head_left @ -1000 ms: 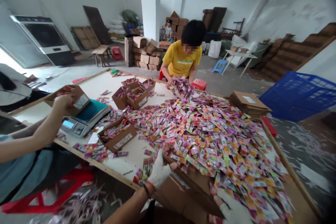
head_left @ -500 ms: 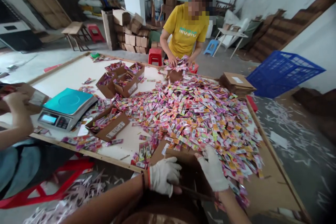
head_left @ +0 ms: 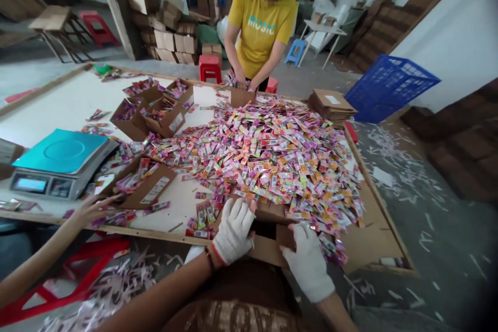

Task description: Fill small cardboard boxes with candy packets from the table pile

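While both gloved hands are at the open box (head_left: 267,250) on the near edge of the table (head_left: 390,218), the left hand (head_left: 233,231) lies along its left side, fingers nearly straight and a little apart; whether they grip cannot be told. The right hand (head_left: 308,262) has its thumb and fingers closed on the box's right flap. The box's visible inside is dark, and the heap of packets (head_left: 268,161) spreads just beyond it. To the left, a co-worker's hand (head_left: 95,210) reaches a filled box (head_left: 148,189) beside the scale (head_left: 64,161). More filled boxes (head_left: 150,109) stand together farther off. On the far side, a person in yellow (head_left: 259,26) bends over another box (head_left: 241,97), near a stack of cardboard (head_left: 330,105) to the right.
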Demonstrator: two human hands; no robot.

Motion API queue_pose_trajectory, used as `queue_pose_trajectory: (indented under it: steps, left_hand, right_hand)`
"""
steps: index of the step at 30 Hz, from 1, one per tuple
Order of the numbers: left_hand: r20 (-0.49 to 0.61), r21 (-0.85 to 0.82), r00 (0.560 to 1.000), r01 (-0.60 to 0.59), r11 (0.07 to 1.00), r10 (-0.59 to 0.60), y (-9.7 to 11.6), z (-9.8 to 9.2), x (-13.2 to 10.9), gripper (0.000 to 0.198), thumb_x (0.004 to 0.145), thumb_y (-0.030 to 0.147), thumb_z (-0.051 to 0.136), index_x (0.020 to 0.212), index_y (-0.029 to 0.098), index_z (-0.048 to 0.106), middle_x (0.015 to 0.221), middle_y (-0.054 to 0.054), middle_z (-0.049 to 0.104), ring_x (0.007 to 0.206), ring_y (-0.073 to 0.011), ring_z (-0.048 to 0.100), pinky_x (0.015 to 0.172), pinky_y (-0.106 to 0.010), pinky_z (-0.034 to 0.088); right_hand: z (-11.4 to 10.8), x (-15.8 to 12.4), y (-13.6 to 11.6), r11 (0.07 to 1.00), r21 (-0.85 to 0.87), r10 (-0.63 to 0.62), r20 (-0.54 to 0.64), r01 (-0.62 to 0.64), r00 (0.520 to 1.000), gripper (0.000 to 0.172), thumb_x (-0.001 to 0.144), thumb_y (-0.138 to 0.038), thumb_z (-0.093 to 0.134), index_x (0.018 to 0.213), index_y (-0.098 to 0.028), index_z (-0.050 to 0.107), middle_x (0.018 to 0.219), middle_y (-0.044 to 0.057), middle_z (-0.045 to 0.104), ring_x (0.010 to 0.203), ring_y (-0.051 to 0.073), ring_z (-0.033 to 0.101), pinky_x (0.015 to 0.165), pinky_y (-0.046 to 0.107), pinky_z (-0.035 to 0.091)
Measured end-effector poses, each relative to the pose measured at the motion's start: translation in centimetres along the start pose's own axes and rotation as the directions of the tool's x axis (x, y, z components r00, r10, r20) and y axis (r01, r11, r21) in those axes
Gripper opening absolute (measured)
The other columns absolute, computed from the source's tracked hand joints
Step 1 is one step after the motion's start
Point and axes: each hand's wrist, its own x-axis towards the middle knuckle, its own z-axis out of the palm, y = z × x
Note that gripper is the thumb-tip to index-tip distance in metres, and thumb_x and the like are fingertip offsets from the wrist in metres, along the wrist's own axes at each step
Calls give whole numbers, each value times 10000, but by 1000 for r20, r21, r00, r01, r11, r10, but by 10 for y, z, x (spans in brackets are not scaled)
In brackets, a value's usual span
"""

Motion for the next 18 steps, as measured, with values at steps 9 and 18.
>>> queue_pose_trajectory:
  steps: [9,18]
  left_hand:
    - [225,2,961,-164,986,159,-4,-15,-14,289,820,387,560,1025,189,608,1046,-79,542,957,-237,472,917,-437,376]
    - [249,-36,961,-113,993,118,-11,-8,-14,394,789,477,567,1055,187,588,1094,-82,528,1045,-271,468,995,-463,321]
  right_hand:
    - [-44,29,-56,974,-141,-126,312,177,942,178,862,-273,457,828,-210,620,846,50,676,814,188,611,707,294,394]
    - [10,53,-38,975,-79,-136,531,209,836,251,826,-233,419,869,-199,664,919,76,695,909,192,629,788,289,437]
